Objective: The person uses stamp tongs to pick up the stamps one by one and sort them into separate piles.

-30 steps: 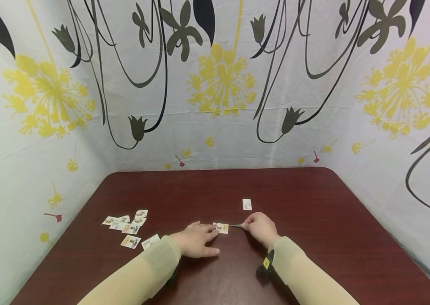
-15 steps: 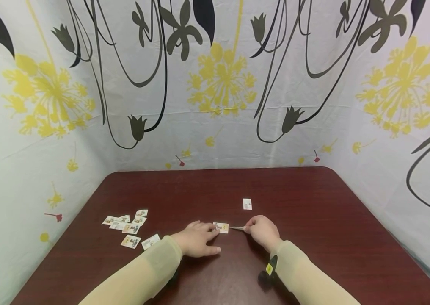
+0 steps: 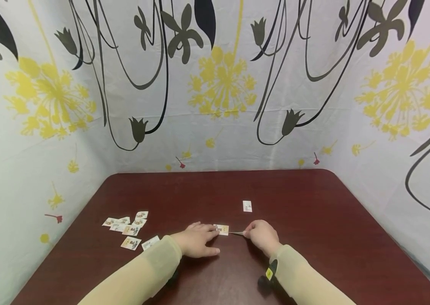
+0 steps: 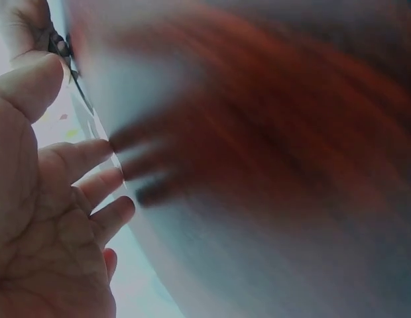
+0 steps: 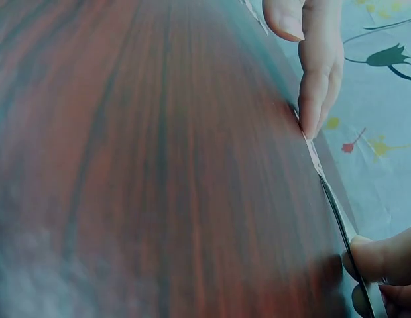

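A small white card with a coloured print (image 3: pixel 222 230) lies flat near the middle of the dark red table. My left hand (image 3: pixel 197 240) rests over its left end, fingertips pressing it down and the thumb spread apart. In the left wrist view the fingers (image 4: pixel 93 159) extend to the tabletop. On the other side, my right hand (image 3: pixel 262 237) pinches slim metal tweezers (image 3: pixel 238 233) between thumb and fingers. The tweezers (image 5: pixel 333 205) lie low over the table, their tip at the card's right edge; whether they grip it cannot be told.
Several printed cards (image 3: pixel 131 230) lie scattered and partly overlapping on the left of the table (image 3: pixel 314 220). A single pale card (image 3: pixel 247 206) lies farther back, beyond my right hand. Patterned white cloth (image 3: pixel 222 144) surrounds the table's back and sides.
The right hand has shifted very slightly rightward, still pinching the tweezers. My left hand and the pressed card keep their places; the head view has tilted a little.
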`<state>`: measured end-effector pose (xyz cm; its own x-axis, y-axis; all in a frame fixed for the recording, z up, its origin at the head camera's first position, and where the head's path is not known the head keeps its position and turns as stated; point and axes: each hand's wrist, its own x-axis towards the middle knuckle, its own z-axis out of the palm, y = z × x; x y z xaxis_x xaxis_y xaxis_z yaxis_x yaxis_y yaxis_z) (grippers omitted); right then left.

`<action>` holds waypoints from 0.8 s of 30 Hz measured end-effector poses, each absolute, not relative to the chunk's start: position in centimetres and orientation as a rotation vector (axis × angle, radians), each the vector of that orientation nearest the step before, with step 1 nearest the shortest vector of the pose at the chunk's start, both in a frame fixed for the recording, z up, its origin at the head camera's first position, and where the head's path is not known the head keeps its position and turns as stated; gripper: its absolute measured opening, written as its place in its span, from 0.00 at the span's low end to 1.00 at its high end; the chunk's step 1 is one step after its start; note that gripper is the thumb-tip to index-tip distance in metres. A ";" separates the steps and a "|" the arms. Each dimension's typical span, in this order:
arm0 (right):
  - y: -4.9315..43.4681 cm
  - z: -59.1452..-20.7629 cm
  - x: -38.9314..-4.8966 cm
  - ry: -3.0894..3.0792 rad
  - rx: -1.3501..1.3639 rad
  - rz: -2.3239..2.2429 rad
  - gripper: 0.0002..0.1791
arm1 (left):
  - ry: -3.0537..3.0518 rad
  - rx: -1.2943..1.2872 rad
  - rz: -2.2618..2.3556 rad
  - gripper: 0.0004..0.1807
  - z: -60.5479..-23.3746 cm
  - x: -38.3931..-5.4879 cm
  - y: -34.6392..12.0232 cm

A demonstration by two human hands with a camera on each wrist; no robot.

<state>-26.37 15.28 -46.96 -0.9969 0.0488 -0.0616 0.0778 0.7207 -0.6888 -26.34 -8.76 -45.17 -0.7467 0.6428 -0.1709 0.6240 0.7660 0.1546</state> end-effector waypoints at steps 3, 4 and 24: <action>15.3 -47.2 -26.4 2.875 0.104 -1.155 0.08 | 2.726 1.003 0.122 0.38 -45.2 -26.5 -8.8; 15.3 -47.2 -26.4 2.876 0.100 -1.158 0.08 | 2.722 1.002 0.121 0.38 -45.1 -26.6 -8.8; 15.8 -47.1 -26.8 2.892 0.078 -1.148 0.08 | 2.694 1.007 0.111 0.38 -44.4 -25.9 -8.9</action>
<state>-26.82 15.76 -47.10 -0.9983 0.0358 -0.0455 0.0572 0.7267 -0.6845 -25.87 -8.89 -44.39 -0.7249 0.6538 -0.2168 0.6338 0.7564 0.1620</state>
